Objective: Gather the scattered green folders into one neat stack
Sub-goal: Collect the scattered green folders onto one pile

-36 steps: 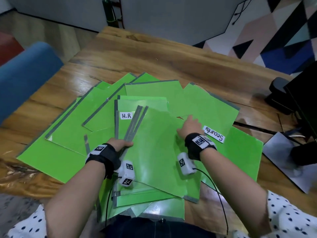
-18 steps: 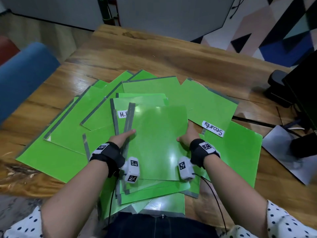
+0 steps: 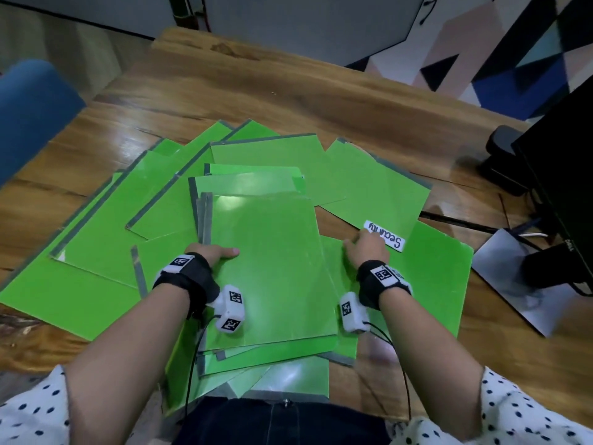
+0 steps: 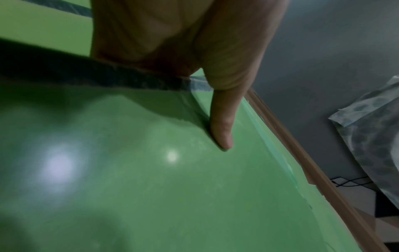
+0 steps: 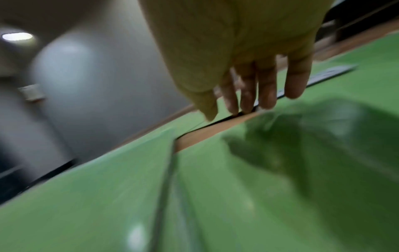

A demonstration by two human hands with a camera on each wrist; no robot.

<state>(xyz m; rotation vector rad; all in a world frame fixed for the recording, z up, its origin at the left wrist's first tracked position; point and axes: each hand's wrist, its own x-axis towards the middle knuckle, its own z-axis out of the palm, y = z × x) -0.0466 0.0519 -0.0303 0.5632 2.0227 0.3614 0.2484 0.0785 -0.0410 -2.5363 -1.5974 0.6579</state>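
We are inspecting the green folders [image 3: 263, 268], which are lying on the wooden bench [image 3: 288, 91] in a loose overlapping spread. A partial stack is forming at the near middle: several folders are sitting roughly squared, grey spines to the left, though their lower edges are fanning out unevenly toward our body. Our left hand [image 3: 213, 253] is gripping the stack's left edge, thumb [image 4: 222, 122] lying on the top cover and the other fingers hidden below it. Our right hand [image 3: 365, 248] is reaching just beside the stack, fingers [image 5: 267, 92] straight and relaxed, holding nothing, tips touching the edge of the folder bearing the "Security" label [image 3: 385, 235]. We are judging the task as under way, not near done: folders to the left, the far side and the right are lying askew outside the stack, and the stack itself is needing its edges tapped flush. A monitor base [image 3: 513, 284] and a blue chair [image 3: 29, 114] are standing at the margins.
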